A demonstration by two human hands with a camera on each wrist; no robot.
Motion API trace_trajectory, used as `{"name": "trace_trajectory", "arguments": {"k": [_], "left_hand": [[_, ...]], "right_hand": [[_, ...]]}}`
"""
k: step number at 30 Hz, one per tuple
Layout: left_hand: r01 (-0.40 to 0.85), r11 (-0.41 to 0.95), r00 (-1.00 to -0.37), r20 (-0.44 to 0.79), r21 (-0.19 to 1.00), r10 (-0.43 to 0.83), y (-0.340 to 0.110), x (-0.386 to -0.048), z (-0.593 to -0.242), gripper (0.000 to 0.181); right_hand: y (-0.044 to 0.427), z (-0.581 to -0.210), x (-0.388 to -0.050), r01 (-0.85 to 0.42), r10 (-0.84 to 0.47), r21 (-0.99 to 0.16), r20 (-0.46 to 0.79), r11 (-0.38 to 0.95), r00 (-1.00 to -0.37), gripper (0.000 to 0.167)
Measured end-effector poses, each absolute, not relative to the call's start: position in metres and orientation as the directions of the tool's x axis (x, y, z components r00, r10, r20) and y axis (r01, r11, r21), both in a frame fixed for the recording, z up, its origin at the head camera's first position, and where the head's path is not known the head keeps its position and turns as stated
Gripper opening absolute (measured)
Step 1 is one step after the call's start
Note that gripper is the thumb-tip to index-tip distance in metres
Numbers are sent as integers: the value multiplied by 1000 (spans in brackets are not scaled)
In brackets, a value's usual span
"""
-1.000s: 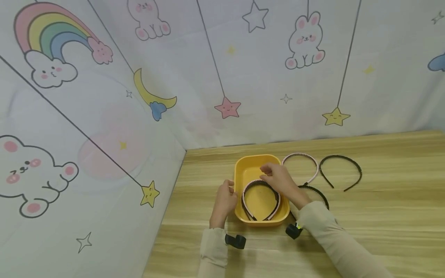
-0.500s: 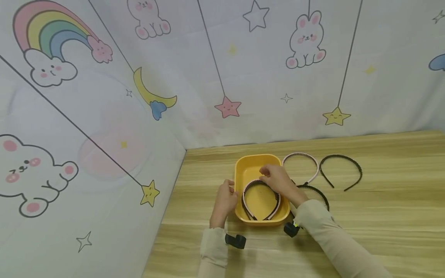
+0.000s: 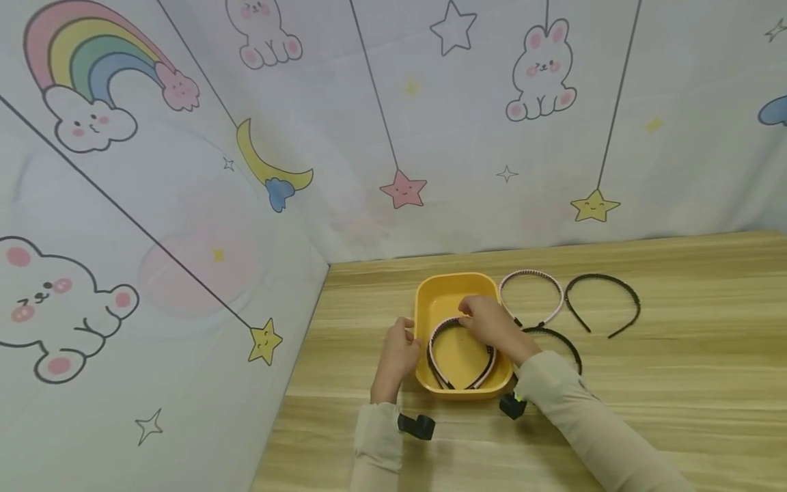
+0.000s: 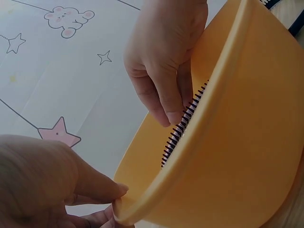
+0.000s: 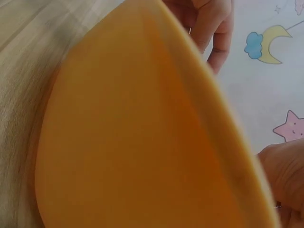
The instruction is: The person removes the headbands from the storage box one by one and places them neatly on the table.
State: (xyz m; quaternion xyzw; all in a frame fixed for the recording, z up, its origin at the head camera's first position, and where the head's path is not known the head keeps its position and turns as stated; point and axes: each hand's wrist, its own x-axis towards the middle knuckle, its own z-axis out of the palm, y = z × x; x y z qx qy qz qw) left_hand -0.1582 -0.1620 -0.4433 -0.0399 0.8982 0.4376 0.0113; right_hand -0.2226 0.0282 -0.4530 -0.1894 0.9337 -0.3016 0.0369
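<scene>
Two or more overlapping pink and black toothed headbands (image 3: 431, 348) lie inside yellow rounded-rectangular plastic bin (image 3: 467, 395). Right hand (image 3: 492, 324) just dipped slightly to their top arc, so work's there now; can't tell if gripping. Left hand (image 3: 401, 352) pinches bin's rim.

We're getting soft, even, slightly dull light in the head view, with faint shadows on the table (image 3: 695, 369) near the sleeves (image 3: 590, 417). Left wrist runs dimmer, the left hand (image 4: 47, 180) pretty murky. Right wrist, we get the yellow tray (image 5: 224, 128) blurry along its rim.
</scene>
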Motion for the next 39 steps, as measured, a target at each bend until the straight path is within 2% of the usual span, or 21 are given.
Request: {"name": "trace_trajectory", "arguments": {"k": [16, 28, 39], "left_hand": [[-92, 621, -996, -65, 778, -65, -162, -159, -443, 31], [-79, 609, -997, -52, 790, -61, -162, -160, -446, 32], [-84, 615, -996, -53, 784, -69, -162, -159, -446, 31]], "right_hand": [[29, -455, -220, -378, -389, -550, 103, 745, -916, 18], [31, -455, -218, -397, -373, -608, 174, 688, -911, 20], [35, -441, -216, -406, -344, -647, 229, 645, -911, 20]]}}
